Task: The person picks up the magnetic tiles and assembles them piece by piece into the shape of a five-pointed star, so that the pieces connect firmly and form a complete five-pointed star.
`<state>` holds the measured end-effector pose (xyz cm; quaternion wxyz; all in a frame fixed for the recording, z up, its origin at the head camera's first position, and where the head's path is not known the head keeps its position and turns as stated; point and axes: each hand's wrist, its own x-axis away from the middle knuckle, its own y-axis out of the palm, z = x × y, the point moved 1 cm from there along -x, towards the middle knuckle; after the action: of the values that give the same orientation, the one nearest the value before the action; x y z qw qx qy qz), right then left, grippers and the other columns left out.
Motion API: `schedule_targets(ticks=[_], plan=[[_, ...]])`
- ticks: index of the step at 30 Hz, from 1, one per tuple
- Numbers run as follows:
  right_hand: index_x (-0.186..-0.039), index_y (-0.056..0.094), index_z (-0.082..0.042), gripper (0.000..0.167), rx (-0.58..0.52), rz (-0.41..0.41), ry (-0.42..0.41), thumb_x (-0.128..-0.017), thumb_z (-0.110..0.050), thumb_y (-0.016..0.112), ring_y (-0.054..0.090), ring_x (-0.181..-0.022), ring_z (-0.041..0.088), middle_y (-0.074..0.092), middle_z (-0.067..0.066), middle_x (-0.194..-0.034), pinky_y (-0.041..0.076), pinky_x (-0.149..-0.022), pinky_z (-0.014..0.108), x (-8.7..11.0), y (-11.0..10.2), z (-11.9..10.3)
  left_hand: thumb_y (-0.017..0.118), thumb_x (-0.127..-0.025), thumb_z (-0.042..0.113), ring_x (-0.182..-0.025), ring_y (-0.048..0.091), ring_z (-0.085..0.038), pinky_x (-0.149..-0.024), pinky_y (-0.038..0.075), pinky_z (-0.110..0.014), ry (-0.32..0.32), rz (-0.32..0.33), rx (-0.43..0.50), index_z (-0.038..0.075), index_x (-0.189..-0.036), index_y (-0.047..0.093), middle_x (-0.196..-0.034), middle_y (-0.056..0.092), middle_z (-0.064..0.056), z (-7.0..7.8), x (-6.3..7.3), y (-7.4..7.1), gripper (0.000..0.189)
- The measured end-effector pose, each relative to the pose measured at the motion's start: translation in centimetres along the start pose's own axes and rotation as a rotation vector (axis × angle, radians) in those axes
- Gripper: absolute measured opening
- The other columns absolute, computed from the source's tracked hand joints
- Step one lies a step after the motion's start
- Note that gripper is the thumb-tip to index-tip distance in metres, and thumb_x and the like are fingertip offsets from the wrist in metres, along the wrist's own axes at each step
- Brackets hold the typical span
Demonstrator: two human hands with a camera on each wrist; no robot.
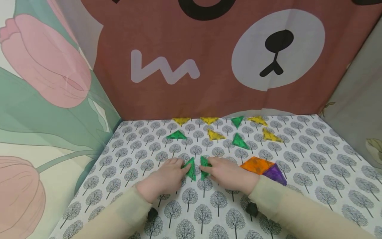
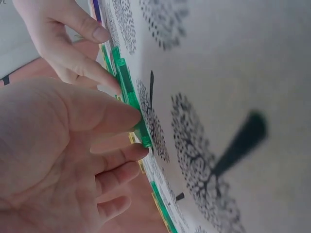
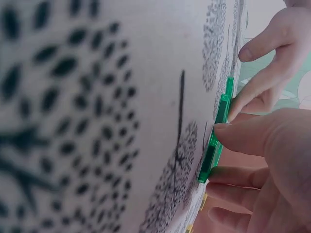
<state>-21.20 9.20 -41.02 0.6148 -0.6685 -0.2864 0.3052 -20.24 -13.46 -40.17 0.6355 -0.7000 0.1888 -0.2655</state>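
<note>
My left hand pinches a translucent green triangle tile between thumb and fingers, low over the tree-print cloth. Facing it across a narrow gap, a second green triangle tile is pinched by my right hand. The two tiles stand with their long edges toward each other in the head view. In the left wrist view the thumb lies on the near face of the green tile, with a fingertip at its lower end. The right wrist view shows thumb and fingers at the edges of the other green tile.
Beyond the hands lie several loose triangle tiles, yellow ones and green ones. An orange tile with a purple tile against it sits beside the right forearm. A bear-print curtain closes off the back.
</note>
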Motion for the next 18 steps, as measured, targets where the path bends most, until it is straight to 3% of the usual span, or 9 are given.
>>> schedule_targets(ticks=[7, 14, 18], plan=[[-0.146, 0.051, -0.015, 0.050, 0.007, -0.054, 0.031, -0.098, -0.020, 0.063, 0.051, -0.123, 0.039, 0.046, 0.023, -0.141, 0.046, -0.100, 0.051, -0.2, 0.0, -0.6, 0.060, -0.096, 0.019, -0.128, 0.043, -0.028, -0.115, 0.027, -0.045, 0.020, 0.023, -0.005, 0.009, -0.151, 0.040, -0.129, 0.051, -0.011, 0.2, -0.7, 0.4, 0.059], [-0.148, 0.047, -0.013, 0.064, 0.024, -0.070, 0.018, -0.088, -0.001, 0.068, 0.053, -0.115, 0.029, 0.051, 0.016, -0.128, 0.049, -0.098, 0.045, -0.5, 0.2, -1.2, 0.060, -0.096, 0.019, -0.124, 0.045, -0.026, -0.114, 0.030, -0.044, 0.038, 0.041, -0.004, 0.008, -0.150, 0.040, -0.126, 0.052, -0.009, 0.4, -0.7, 0.4, 0.059], [-0.149, 0.045, -0.013, 0.067, 0.023, -0.089, 0.025, -0.087, 0.002, 0.066, 0.050, -0.121, 0.029, 0.049, 0.017, -0.132, 0.046, -0.102, 0.045, -0.5, 0.3, -1.4, 0.060, -0.095, 0.018, -0.125, 0.044, -0.026, -0.113, 0.030, -0.044, 0.037, 0.042, 0.006, 0.008, -0.150, 0.041, -0.126, 0.052, -0.009, 0.6, -0.6, 0.2, 0.059]])
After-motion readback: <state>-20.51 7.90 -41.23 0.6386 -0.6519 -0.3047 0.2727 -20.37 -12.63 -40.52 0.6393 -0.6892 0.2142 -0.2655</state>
